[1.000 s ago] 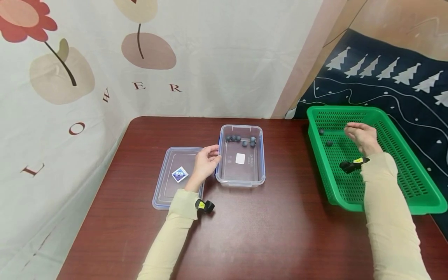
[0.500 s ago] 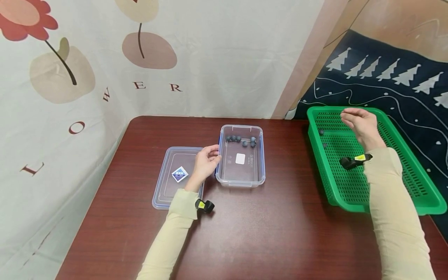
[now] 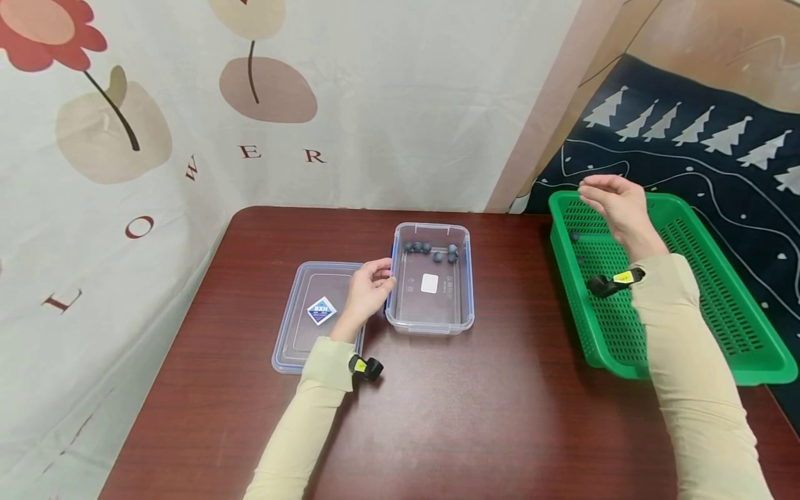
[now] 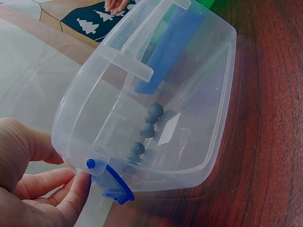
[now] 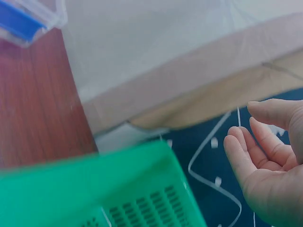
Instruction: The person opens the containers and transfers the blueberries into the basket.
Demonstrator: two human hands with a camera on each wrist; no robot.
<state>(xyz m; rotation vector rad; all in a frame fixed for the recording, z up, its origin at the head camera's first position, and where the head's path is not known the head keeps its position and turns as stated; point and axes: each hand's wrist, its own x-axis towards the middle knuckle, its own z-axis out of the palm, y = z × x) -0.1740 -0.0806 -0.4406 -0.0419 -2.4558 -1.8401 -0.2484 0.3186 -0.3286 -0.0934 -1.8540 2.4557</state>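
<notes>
My left hand point(image 3: 367, 292) pinches the left rim of a clear plastic food container point(image 3: 431, 305); in the left wrist view the thumb and fingers meet at its corner by a blue clip point(image 4: 116, 184). Several dark blueberries point(image 4: 147, 130) lie inside. My right hand point(image 3: 619, 208) is raised over the far left part of the green basket point(image 3: 769, 371), its fingers bent towards the thumb. In the right wrist view no berry shows at the fingertips point(image 5: 232, 142); I cannot tell whether one is hidden in the hand. Two blueberries point(image 3: 574, 236) sit at the basket's left side.
The container's flat lid point(image 3: 306, 340), with a blue-and-white sticker, lies left of it, partly under the left arm. All stand on a reddish-brown wooden table point(image 3: 469, 417). A pale printed cloth point(image 3: 400, 104) hangs behind; a dark cloth with white trees point(image 3: 662, 125) lies beyond the basket.
My right hand has risen and moved left inside the basket's span, towards its far left corner. One blueberry in the basket has rolled slightly left. The left hand has stayed in place.
</notes>
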